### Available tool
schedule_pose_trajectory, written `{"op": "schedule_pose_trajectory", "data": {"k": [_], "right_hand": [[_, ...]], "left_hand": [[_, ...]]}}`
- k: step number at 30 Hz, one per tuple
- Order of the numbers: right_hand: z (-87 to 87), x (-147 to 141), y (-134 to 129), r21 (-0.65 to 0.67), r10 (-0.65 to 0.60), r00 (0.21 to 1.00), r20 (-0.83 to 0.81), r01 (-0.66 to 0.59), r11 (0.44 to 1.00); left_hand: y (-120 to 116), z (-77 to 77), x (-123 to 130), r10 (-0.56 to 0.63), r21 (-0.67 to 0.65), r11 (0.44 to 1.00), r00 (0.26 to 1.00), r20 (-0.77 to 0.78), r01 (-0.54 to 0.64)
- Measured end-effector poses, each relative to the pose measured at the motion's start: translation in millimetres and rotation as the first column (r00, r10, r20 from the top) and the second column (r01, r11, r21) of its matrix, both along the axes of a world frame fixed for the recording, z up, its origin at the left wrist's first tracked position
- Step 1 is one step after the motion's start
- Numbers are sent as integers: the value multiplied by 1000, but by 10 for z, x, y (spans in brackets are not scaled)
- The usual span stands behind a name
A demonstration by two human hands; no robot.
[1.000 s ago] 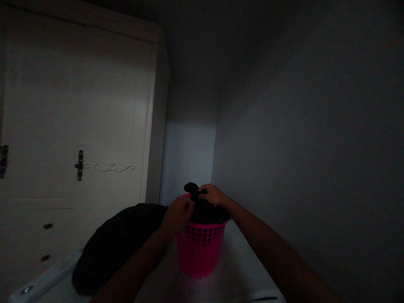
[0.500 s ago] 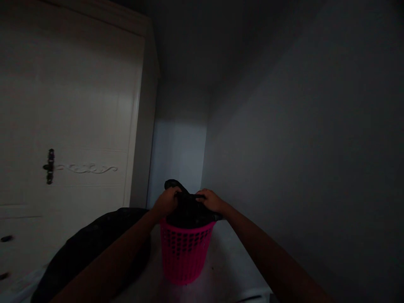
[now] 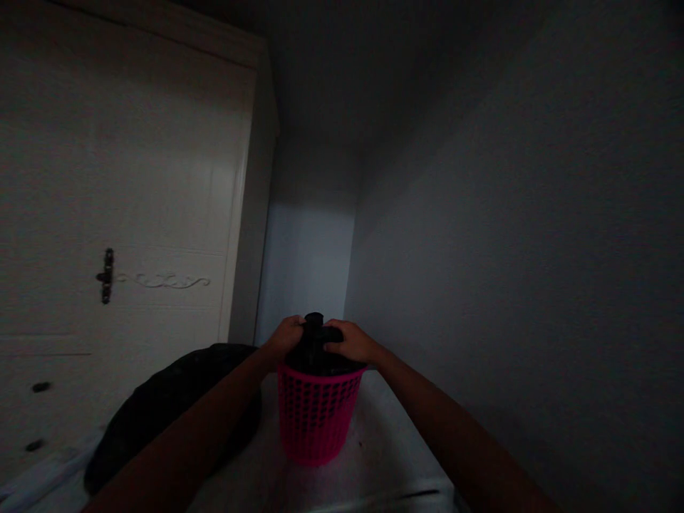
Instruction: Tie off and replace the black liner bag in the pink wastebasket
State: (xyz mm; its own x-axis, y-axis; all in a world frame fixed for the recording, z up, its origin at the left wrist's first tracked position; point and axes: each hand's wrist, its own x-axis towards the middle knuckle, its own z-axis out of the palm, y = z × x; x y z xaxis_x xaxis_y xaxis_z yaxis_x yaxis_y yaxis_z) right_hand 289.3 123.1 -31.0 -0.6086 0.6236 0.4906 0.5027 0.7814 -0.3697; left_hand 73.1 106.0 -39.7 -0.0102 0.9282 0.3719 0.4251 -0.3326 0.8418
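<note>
A pink perforated plastic basket [image 3: 319, 427] stands upright on a pale surface. Black plastic, which looks like a bin bag [image 3: 316, 362], fills its mouth and rises above the rim in a gathered piece. My left hand [image 3: 286, 338] is closed on the bag at the left side of the opening. On the right, my right hand [image 3: 350, 341] grips another part of it, fingers curled towards the middle. Dim light hides the fingertips and the basket's inside.
A large dark bulging bag [image 3: 182, 392] lies left of the basket, partly behind my left forearm. Beyond it stands a white wardrobe [image 3: 176, 214] with a dark handle [image 3: 107, 276]. A grey wall [image 3: 481, 249] runs along the right. The pale surface [image 3: 390, 434] lies under the basket.
The bag's top has gone from a wide, flapping spread to a narrower bunch between my hands. My hands have come slightly lower around it, and the view has shifted a little left.
</note>
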Motion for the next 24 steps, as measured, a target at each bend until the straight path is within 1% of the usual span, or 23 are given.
{"op": "schedule_pose_trajectory", "data": {"k": [2, 4, 5, 6, 7, 9, 10, 11, 12, 14, 15, 16, 19, 21, 23, 24], "right_hand": [[24, -61, -56, 29, -42, 998, 51, 41, 999], [25, -32, -57, 54, -64, 997, 49, 62, 997], [16, 10, -42, 51, -65, 997, 31, 63, 997], [4, 61, -23, 30, -70, 997, 18, 70, 997], [-8, 111, -6, -10, -87, 996, 13, 87, 996], [-23, 174, -2, -88, -134, 991, 2, 134, 987], [-20, 176, -22, -102, -131, 991, -25, 128, 986], [-9, 158, -57, -97, -95, 993, -68, 88, 991], [8, 124, -106, -81, -30, 992, -120, 20, 997], [55, 41, -220, -59, 120, 970, -212, -135, 989], [81, 9, -274, -71, 167, 956, -240, -189, 979], [105, -5, -321, -96, 186, 948, -257, -216, 972], [153, 71, -407, -175, 162, 948, -275, -215, 961], [165, 197, -441, -191, 158, 955, -252, -209, 959], [168, 349, -482, -145, 161, 969, -186, -189, 971], [166, 427, -506, -103, 161, 978, -136, -176, 979]], "left_hand": [[-47, 32, 62, -96, -23, 995, 995, 24, 96], [-102, 55, 42, -164, 20, 986, 986, -2, 164], [-127, 59, 5, -163, 60, 984, 986, -41, 165], [-150, 59, -42, -124, 105, 985, 988, -93, 134], [-169, 56, -88, -49, 144, 987, 988, -145, 70], [-199, 52, -148, 128, 180, 980, 967, -220, -89], [-212, 56, -151, 202, 190, 969, 949, -242, -158], [-223, 65, -135, 258, 201, 957, 932, -254, -210], [-235, 80, -105, 288, 212, 948, 921, -262, -236], [-259, 118, -32, 299, 231, 942, 918, -261, -241], [-269, 138, -5, 305, 238, 940, 918, -255, -246], [-278, 155, 7, 317, 242, 935, 916, -246, -258], [-286, 177, -72, 381, 228, 915, 899, -216, -333], [-283, 168, -192, 423, 159, 903, 890, -172, -399], [-284, 144, -321, 466, 61, 885, 877, -114, -462], [-290, 126, -378, 464, 9, 886, 884, -55, -464]]}}
